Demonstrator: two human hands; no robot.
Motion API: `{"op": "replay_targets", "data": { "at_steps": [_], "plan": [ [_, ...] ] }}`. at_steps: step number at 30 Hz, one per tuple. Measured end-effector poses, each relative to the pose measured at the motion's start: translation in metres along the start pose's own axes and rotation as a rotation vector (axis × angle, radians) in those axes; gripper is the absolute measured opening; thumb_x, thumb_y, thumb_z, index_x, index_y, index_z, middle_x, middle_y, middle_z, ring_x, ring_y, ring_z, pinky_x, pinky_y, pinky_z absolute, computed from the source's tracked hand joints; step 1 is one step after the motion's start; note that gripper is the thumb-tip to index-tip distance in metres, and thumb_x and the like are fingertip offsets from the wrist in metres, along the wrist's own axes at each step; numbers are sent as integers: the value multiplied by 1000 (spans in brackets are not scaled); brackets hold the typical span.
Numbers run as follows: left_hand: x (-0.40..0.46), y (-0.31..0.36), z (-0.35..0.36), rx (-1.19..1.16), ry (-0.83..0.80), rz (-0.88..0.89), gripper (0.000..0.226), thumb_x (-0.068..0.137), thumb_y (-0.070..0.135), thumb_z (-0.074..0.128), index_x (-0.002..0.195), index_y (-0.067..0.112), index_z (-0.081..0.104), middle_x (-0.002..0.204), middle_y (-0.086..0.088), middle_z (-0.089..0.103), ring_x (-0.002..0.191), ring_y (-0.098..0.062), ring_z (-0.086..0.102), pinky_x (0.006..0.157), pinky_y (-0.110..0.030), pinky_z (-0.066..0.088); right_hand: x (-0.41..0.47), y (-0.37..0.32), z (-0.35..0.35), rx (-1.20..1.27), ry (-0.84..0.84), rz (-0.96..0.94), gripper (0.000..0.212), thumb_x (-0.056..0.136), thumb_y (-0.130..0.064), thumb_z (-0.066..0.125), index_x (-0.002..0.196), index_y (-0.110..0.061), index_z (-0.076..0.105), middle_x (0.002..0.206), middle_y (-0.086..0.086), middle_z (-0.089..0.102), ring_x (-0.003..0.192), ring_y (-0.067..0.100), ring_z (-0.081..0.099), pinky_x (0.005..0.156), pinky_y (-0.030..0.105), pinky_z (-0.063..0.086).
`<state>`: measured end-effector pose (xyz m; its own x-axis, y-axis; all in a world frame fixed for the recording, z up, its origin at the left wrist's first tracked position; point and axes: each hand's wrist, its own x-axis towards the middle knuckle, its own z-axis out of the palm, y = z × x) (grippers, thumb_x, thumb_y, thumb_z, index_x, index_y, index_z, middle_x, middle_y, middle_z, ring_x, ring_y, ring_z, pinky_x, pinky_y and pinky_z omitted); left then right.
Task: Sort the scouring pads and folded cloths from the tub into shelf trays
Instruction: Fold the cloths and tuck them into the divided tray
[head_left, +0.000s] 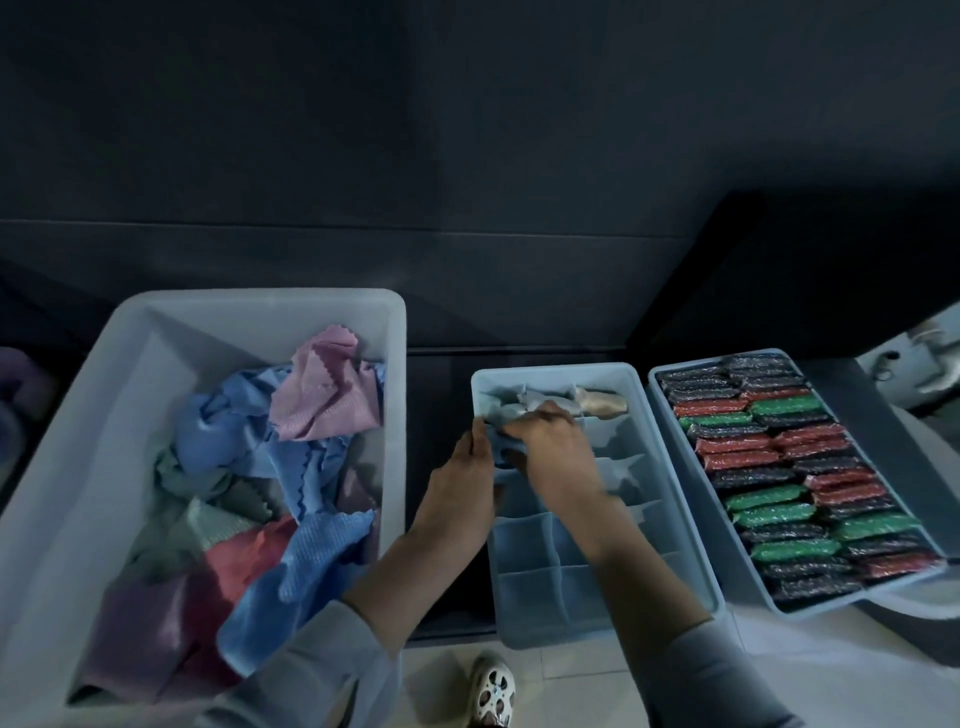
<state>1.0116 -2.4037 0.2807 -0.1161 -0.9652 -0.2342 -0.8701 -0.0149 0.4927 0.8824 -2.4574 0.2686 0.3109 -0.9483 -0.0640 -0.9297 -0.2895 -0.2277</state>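
Observation:
A big pale tub on the left holds a loose heap of cloths: a pink cloth, blue cloths, a red one and a purple one. In the middle stands a divided tray with small compartments. Its far row holds folded cloths, one of them beige. My left hand and my right hand together grip a small blue cloth over the tray's far left compartments. On the right, a second tray is packed with red, green and black scouring pads.
A dark shelf wall rises behind the tub and trays. A dark box stands at the back right, with a white object beside it. My white shoe shows on the pale tiled floor below the middle tray.

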Motion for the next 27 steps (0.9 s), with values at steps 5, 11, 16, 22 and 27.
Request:
{"op": "replay_targets", "data": {
  "at_steps": [5,11,16,22,27],
  "plan": [
    [1,-2,0,10,-7,-17,83,95,28,59,155,10,4,153,-10,32,130,-25,47,102,-34,40,0,-3,3,-46,-48,0,27,94,-17,57,120,-21,65,118,6,66,113,23,58,93,31,43],
    [2,-5,2,-4,-21,-30,83,94,27,59,155,10,5,150,-11,34,127,-27,49,100,-36,41,-6,9,5,78,3,89,14,91,-29,62,99,-24,73,95,3,73,93,25,66,76,32,49],
    [-7,-3,-23,-16,225,123,61,87,19,64,143,6,42,146,-14,42,120,-34,55,98,-36,44,-9,10,-4,180,135,50,11,87,-20,67,94,-20,75,91,5,74,85,27,68,72,33,50],
    [-7,-97,-81,-18,641,-9,36,78,6,72,113,0,62,111,-20,64,103,-38,59,93,-39,41,-15,-33,-21,338,430,20,14,84,-9,74,92,-20,78,82,2,75,70,23,69,66,31,55],
    [6,-177,-89,-162,332,-457,38,88,31,65,111,2,63,109,-26,65,106,-42,60,84,-41,47,-9,-97,-17,381,445,-122,23,82,-4,72,97,-20,77,90,-3,75,73,16,68,72,24,52]
  ]
}}
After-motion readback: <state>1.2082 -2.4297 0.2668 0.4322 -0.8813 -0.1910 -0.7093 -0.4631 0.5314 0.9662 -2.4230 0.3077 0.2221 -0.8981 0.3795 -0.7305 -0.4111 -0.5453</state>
